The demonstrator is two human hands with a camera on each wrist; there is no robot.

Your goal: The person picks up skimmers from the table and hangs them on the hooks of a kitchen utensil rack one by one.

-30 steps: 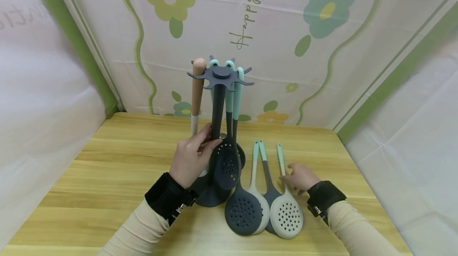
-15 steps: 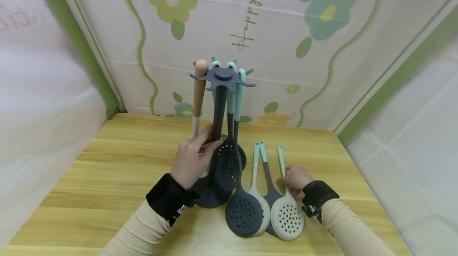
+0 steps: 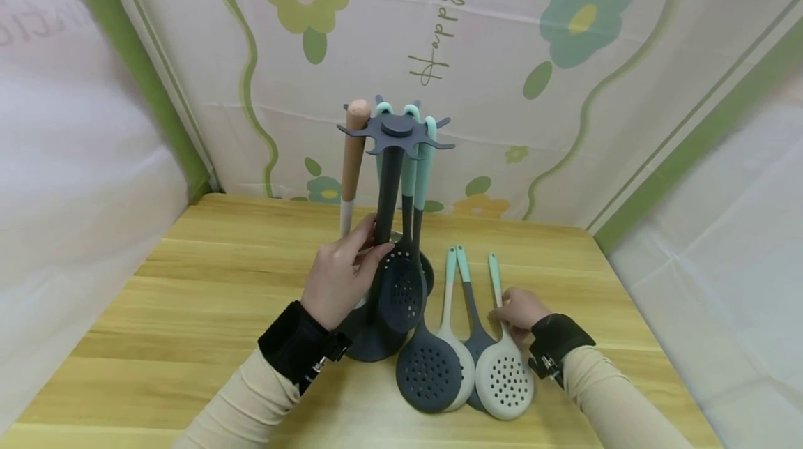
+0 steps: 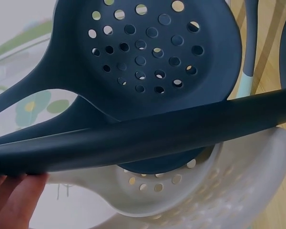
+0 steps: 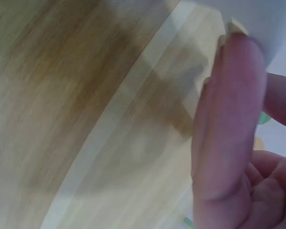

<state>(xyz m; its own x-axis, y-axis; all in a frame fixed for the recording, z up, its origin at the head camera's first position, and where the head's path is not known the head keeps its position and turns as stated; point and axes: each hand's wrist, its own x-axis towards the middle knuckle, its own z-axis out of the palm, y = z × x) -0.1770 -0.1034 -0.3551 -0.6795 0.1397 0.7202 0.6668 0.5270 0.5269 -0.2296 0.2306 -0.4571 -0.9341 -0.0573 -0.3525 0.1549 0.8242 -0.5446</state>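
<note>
In the head view my left hand (image 3: 339,275) grips the dark post (image 3: 390,187) of a rotating utensil stand. The stand's hooked top (image 3: 397,127) carries several utensils, among them a dark slotted spoon (image 3: 401,292) and a wooden-handled one (image 3: 353,166). The left wrist view shows the post (image 4: 148,138) crossing in front of a dark perforated ladle (image 4: 148,52) and pale perforated utensils. On the right, my right hand (image 3: 523,311) pinches the handle of a pale grey skimmer (image 3: 505,379) with a mint end. In the right wrist view the fingers (image 5: 229,119) meet its pale surface.
Left of the pale skimmer, a dark skimmer (image 3: 429,372), a pale utensil (image 3: 447,302) and a dark-necked one (image 3: 472,306) lie overlapping on the wooden table (image 3: 188,309). A flower-printed cloth (image 3: 489,51) encloses the back and sides.
My right hand has moved slightly left and its fingers have come around the pale skimmer's handle. The left hand keeps its hold on the post.
</note>
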